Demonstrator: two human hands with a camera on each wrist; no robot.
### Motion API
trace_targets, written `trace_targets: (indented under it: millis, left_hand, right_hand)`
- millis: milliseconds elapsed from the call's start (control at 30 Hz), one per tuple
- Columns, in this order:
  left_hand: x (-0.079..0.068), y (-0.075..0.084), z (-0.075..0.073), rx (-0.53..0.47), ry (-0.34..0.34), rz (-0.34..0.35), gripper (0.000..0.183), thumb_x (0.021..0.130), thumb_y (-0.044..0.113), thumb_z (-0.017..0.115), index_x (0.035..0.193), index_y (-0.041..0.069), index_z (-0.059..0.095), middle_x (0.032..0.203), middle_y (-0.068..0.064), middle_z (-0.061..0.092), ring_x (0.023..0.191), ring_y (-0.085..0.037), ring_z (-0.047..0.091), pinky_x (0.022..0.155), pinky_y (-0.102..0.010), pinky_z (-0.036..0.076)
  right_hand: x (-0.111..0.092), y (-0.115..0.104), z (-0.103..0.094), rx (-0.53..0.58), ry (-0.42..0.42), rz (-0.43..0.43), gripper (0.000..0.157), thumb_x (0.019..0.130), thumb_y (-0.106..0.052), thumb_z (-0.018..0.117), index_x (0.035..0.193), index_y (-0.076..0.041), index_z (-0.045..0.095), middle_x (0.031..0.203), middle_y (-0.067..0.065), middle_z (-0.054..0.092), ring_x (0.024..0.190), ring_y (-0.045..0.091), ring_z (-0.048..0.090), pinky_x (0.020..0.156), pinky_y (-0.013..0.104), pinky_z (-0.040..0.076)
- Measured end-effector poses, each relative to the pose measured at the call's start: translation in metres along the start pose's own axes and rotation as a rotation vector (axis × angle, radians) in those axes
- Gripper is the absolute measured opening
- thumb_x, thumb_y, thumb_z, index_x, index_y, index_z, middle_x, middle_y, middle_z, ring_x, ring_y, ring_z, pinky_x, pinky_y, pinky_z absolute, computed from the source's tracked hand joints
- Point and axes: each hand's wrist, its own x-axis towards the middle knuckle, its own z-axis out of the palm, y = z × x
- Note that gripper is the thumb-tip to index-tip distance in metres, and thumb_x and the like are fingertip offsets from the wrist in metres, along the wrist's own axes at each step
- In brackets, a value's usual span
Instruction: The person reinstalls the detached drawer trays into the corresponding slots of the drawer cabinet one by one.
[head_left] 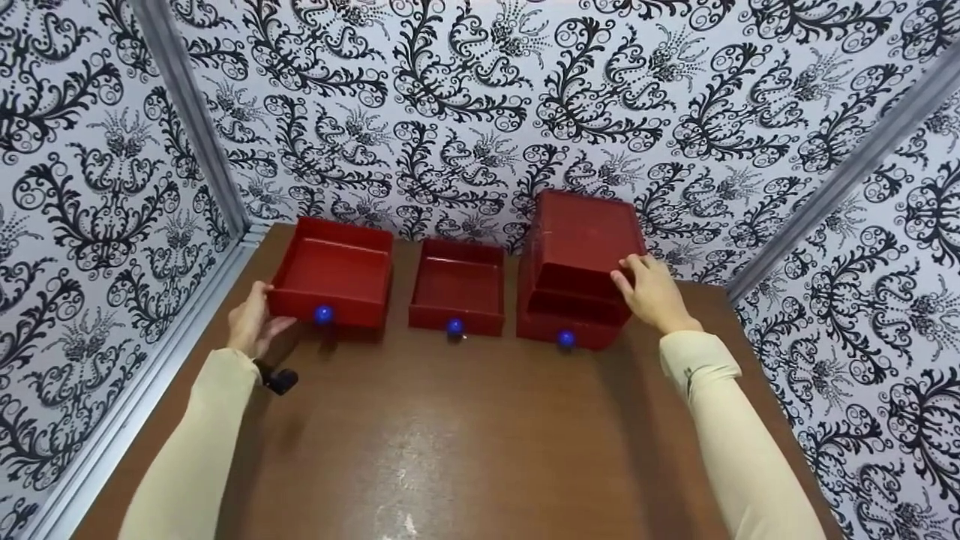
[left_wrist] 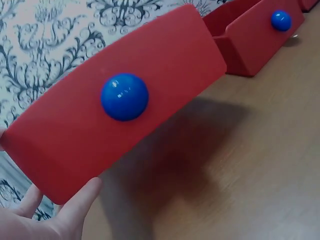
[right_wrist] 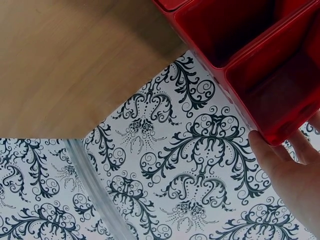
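My left hand (head_left: 251,322) holds a red drawer (head_left: 330,302) with a round blue knob (left_wrist: 125,97) by its front left corner. One finger lies under the drawer's lower edge, and a shadow falls on the table below it in the left wrist view. My right hand (head_left: 658,296) grips the front right corner of a red drawer cabinet (head_left: 589,229), fingers on top. Open compartments (right_wrist: 280,75) show in its front in the right wrist view. Low at the cabinet's front is another red drawer (head_left: 540,330) with a blue knob (head_left: 566,340).
Between the two hands, a third red drawer (head_left: 457,319) with a blue knob (head_left: 454,327) stands on the brown table (head_left: 450,435). Behind rises a wall (head_left: 465,90) with a black-and-white scroll pattern. Grey metal rails (head_left: 191,112) run along the corners.
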Motion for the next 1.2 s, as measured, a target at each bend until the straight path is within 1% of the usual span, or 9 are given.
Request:
trace_targets:
  millis: [100, 233, 500, 700, 833, 933, 1067, 1167, 1200]
  left_hand:
    - [-0.014, 0.0, -0.005, 0.001, -0.124, 0.017, 0.015, 0.085, 0.03, 0.052, 0.094, 0.018, 0.051, 0.074, 0.005, 0.064, 0.075, -0.017, 0.069, 0.089, -0.035, 0.053]
    - [-0.034, -0.009, -0.004, 0.071, -0.296, 0.046, 0.023, 0.089, 0.033, 0.048, 0.104, 0.017, 0.049, 0.085, 0.003, 0.068, 0.084, -0.019, 0.068, 0.097, -0.039, 0.048]
    - [-0.056, -0.06, 0.008, 0.176, -0.606, 0.064, 0.027, 0.091, 0.041, 0.046, 0.103, 0.017, 0.051, 0.101, -0.005, 0.065, 0.095, -0.028, 0.064, 0.093, -0.047, 0.051]
    - [-0.077, -0.09, 0.032, 0.277, -0.717, 0.012, 0.031, 0.093, 0.044, 0.041, 0.108, 0.017, 0.049, 0.103, -0.003, 0.062, 0.098, -0.026, 0.062, 0.093, -0.049, 0.051]
    - [-0.091, -0.102, 0.055, 0.319, -0.751, -0.028, 0.03, 0.095, 0.041, 0.038, 0.108, 0.015, 0.05, 0.097, -0.001, 0.064, 0.092, -0.023, 0.064, 0.093, -0.051, 0.05]
    - [-0.083, -0.119, 0.072, 0.347, -0.748, -0.045, 0.033, 0.093, 0.042, 0.044, 0.107, 0.014, 0.051, 0.094, -0.002, 0.066, 0.09, -0.023, 0.066, 0.092, -0.051, 0.051]
    - [-0.045, -0.156, 0.094, 0.401, -0.77, -0.036, 0.039, 0.085, 0.046, 0.051, 0.105, 0.012, 0.055, 0.091, -0.005, 0.068, 0.088, -0.026, 0.068, 0.083, -0.049, 0.055]
    - [-0.028, -0.178, 0.113, 0.428, -0.795, -0.041, 0.04, 0.083, 0.047, 0.051, 0.102, 0.013, 0.058, 0.088, -0.006, 0.07, 0.086, -0.027, 0.069, 0.081, -0.049, 0.056]
    - [-0.029, -0.181, 0.12, 0.435, -0.786, -0.059, 0.041, 0.082, 0.049, 0.052, 0.101, 0.013, 0.057, 0.087, -0.005, 0.07, 0.086, -0.026, 0.069, 0.082, -0.049, 0.055]
  right_hand:
    - [0.0, 0.0, 0.0, 0.003, -0.002, 0.002, 0.034, 0.093, -0.028, 0.05, 0.109, 0.0, 0.055, 0.114, 0.025, 0.056, 0.108, 0.046, 0.046, 0.097, 0.053, 0.038]
    - [0.0, 0.002, 0.0, 0.002, -0.008, 0.01, 0.034, 0.093, -0.028, 0.049, 0.111, 0.0, 0.055, 0.115, 0.025, 0.055, 0.11, 0.045, 0.046, 0.098, 0.053, 0.037]
    - [0.0, 0.003, -0.002, 0.009, -0.045, 0.023, 0.035, 0.094, -0.029, 0.047, 0.114, 0.0, 0.054, 0.118, 0.026, 0.054, 0.112, 0.046, 0.044, 0.099, 0.054, 0.036]
    - [0.001, 0.002, -0.001, 0.007, -0.041, 0.011, 0.035, 0.094, -0.026, 0.047, 0.114, 0.001, 0.054, 0.117, 0.026, 0.055, 0.111, 0.046, 0.044, 0.099, 0.054, 0.036]
    - [0.0, 0.002, -0.002, 0.004, -0.029, 0.0, 0.033, 0.094, -0.024, 0.047, 0.113, 0.002, 0.054, 0.117, 0.026, 0.055, 0.11, 0.046, 0.045, 0.099, 0.054, 0.036]
    - [-0.001, 0.002, -0.002, 0.005, -0.02, -0.006, 0.032, 0.094, -0.023, 0.048, 0.111, 0.002, 0.054, 0.116, 0.027, 0.056, 0.109, 0.047, 0.046, 0.098, 0.054, 0.036]
    - [0.0, 0.002, -0.001, 0.008, -0.018, -0.005, 0.032, 0.094, -0.023, 0.048, 0.112, 0.002, 0.054, 0.117, 0.027, 0.055, 0.111, 0.047, 0.046, 0.098, 0.055, 0.036]
    - [0.0, 0.002, 0.0, 0.013, -0.01, -0.008, 0.032, 0.094, -0.022, 0.048, 0.113, 0.002, 0.054, 0.118, 0.027, 0.055, 0.111, 0.047, 0.046, 0.098, 0.055, 0.036]
    - [0.0, 0.002, 0.001, 0.015, -0.006, -0.009, 0.032, 0.094, -0.022, 0.048, 0.113, 0.002, 0.055, 0.117, 0.027, 0.055, 0.111, 0.047, 0.046, 0.098, 0.055, 0.036]
